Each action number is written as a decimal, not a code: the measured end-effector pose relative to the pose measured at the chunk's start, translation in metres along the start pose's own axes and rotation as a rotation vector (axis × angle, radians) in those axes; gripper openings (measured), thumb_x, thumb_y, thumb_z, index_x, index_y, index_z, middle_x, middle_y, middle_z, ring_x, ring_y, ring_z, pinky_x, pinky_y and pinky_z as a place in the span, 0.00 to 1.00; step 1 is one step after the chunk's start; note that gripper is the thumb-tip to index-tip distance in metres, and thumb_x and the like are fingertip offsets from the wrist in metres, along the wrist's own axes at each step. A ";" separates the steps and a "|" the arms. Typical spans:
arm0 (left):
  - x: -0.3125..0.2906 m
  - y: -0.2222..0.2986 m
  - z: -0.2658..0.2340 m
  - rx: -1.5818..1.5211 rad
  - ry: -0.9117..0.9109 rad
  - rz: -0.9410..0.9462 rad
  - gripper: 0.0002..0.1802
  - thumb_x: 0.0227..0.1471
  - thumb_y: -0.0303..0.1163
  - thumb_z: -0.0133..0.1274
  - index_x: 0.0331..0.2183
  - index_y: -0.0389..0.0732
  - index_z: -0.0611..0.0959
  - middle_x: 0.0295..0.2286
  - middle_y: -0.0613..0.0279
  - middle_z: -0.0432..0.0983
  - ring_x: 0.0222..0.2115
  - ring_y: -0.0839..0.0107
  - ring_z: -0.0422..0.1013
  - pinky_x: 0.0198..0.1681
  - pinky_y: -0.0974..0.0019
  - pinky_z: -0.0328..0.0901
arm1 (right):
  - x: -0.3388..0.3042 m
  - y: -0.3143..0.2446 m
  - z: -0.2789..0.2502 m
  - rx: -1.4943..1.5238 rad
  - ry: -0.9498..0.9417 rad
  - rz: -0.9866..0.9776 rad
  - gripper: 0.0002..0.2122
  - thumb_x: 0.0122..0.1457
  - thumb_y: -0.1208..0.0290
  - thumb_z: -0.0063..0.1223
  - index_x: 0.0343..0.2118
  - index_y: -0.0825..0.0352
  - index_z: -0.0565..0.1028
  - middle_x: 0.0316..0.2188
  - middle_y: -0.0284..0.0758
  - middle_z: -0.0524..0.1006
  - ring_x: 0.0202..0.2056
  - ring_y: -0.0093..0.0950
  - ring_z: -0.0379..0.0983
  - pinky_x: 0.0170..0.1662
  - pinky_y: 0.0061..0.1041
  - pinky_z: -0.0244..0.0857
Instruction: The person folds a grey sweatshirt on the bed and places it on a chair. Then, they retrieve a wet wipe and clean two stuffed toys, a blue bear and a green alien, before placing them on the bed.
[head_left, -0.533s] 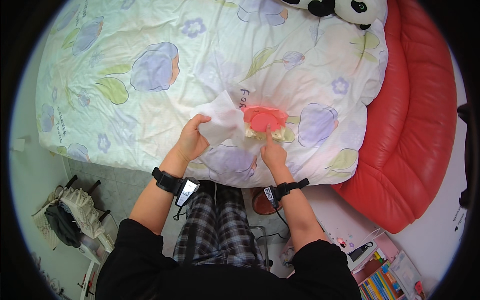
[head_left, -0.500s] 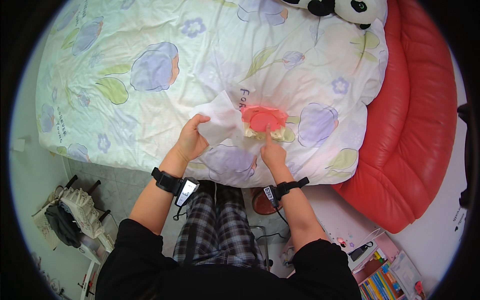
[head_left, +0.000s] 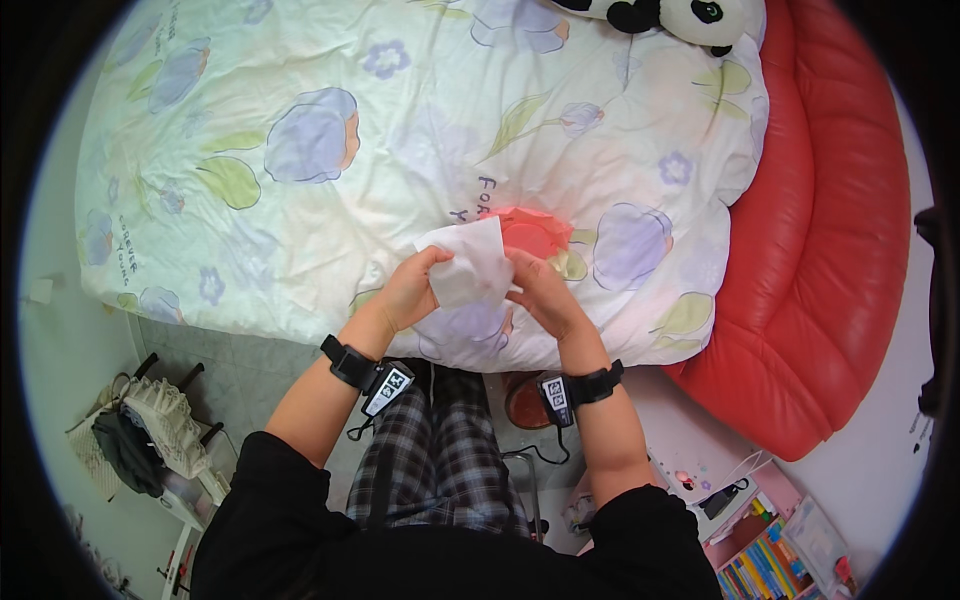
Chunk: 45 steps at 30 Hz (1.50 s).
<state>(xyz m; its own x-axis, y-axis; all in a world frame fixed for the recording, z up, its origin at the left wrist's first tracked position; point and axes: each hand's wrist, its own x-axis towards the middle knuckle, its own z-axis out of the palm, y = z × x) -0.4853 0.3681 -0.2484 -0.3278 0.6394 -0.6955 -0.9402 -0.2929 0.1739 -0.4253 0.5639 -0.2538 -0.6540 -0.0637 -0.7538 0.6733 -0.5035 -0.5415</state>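
Observation:
A white tissue (head_left: 465, 265), square-looking and a bit creased, is held up in front of me above the bed. My left hand (head_left: 408, 292) pinches its left side, thumb on top. At its right edge, my right hand (head_left: 548, 298) grips with bent fingers; part of that grip is hard to see. Just behind the right fingers lies a pink-red soft pack (head_left: 530, 232) with a rounded red lid on top. The tissue and my right hand cover its near, cream-coloured side.
A floral quilt (head_left: 400, 130) covers the bed under my hands. On the right, a red padded edge (head_left: 835, 200) curves round it. A panda plush (head_left: 700, 22) lies at the far right. Below stand a pink shelf with books (head_left: 765, 570) and a bag (head_left: 165, 425) at left.
My right hand has left the pack's lid and come back to the tissue's right edge. The tissue has moved right and nearer, now partly in front of the pack.

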 end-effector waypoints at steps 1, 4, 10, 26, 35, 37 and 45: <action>-0.001 -0.001 0.000 -0.006 -0.001 -0.006 0.24 0.51 0.35 0.35 0.48 0.32 0.65 0.45 0.53 0.67 0.45 0.62 0.66 0.50 0.60 0.60 | -0.005 -0.002 0.004 -0.042 -0.048 -0.038 0.17 0.53 0.58 0.52 0.39 0.67 0.71 0.30 0.29 0.74 0.29 0.20 0.70 0.32 0.23 0.65; -0.006 -0.001 -0.003 -0.012 -0.019 -0.008 0.21 0.52 0.34 0.37 0.46 0.33 0.67 0.43 0.56 0.69 0.43 0.65 0.67 0.48 0.63 0.61 | -0.014 0.002 0.004 0.007 -0.013 -0.062 0.09 0.53 0.69 0.54 0.35 0.65 0.71 0.29 0.27 0.73 0.28 0.17 0.69 0.29 0.16 0.64; -0.019 0.001 -0.014 0.200 0.020 0.098 0.16 0.53 0.32 0.46 0.43 0.36 0.72 0.40 0.63 0.71 0.40 0.73 0.68 0.43 0.69 0.63 | -0.005 0.010 -0.034 -0.125 0.200 -0.193 0.06 0.55 0.69 0.51 0.33 0.64 0.71 0.26 0.25 0.73 0.24 0.13 0.66 0.25 0.14 0.60; -0.041 -0.004 -0.017 0.486 0.303 0.337 0.15 0.52 0.36 0.48 0.42 0.42 0.78 0.31 0.71 0.75 0.28 0.85 0.66 0.32 0.78 0.61 | 0.045 0.018 -0.052 -0.326 0.318 -0.228 0.08 0.50 0.73 0.57 0.32 0.69 0.77 0.23 0.26 0.75 0.22 0.13 0.65 0.25 0.13 0.58; -0.074 -0.010 -0.016 0.299 0.395 0.621 0.15 0.53 0.34 0.47 0.40 0.36 0.78 0.30 0.67 0.75 0.28 0.83 0.67 0.32 0.78 0.62 | 0.051 0.028 -0.040 -0.065 0.186 -0.262 0.08 0.50 0.75 0.56 0.33 0.71 0.77 0.27 0.31 0.76 0.27 0.17 0.70 0.30 0.15 0.64; -0.081 -0.009 -0.016 0.256 0.413 0.660 0.15 0.53 0.34 0.47 0.40 0.35 0.78 0.30 0.66 0.75 0.28 0.83 0.67 0.32 0.77 0.63 | 0.051 0.024 -0.034 -0.035 0.171 -0.244 0.07 0.51 0.74 0.55 0.33 0.71 0.77 0.26 0.31 0.76 0.27 0.18 0.70 0.30 0.15 0.64; -0.105 0.017 -0.033 0.259 0.476 0.838 0.14 0.54 0.34 0.46 0.36 0.34 0.78 0.30 0.67 0.74 0.28 0.82 0.67 0.33 0.77 0.62 | 0.004 -0.010 0.022 0.061 -0.132 -0.279 0.10 0.54 0.74 0.51 0.39 0.69 0.71 0.32 0.30 0.73 0.34 0.18 0.68 0.37 0.16 0.62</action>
<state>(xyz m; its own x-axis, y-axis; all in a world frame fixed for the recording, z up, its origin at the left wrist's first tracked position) -0.4636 0.2729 -0.1955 -0.8766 -0.0711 -0.4759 -0.4321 -0.3190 0.8435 -0.4422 0.5492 -0.2434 -0.8527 -0.0252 -0.5218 0.4418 -0.5680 -0.6944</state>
